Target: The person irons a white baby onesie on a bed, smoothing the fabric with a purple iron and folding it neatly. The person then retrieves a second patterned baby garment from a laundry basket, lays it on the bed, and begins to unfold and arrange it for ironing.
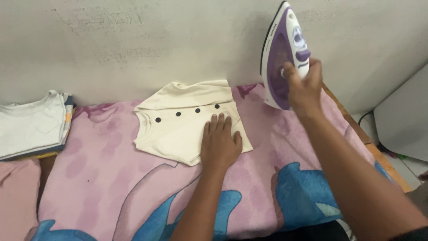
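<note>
While my left hand (220, 145) lies flat, fingers (221, 122) together and extended, on the one cream garment (189, 120), my right hand (304, 85) has its fingers clamped round the handle of the one purple-and-white iron (284, 53). Count: one iron, one cream garment with four dark buttons (187, 113) in a row, one stack of folded clothes (33, 125) at far left, one pink cloth with blue figures (102, 178) covering the surface. Iron is up off the cloth, by the wall, above and right of the garment, well apart from it. Its long axis runs near vertical, tip pointing up, soleplate facing left. Garment lies folded under my left palm, long axis roughly left-right, slightly tilted, collar end toward the wall; button row runs left to right, ending just above my left fingertips.
</note>
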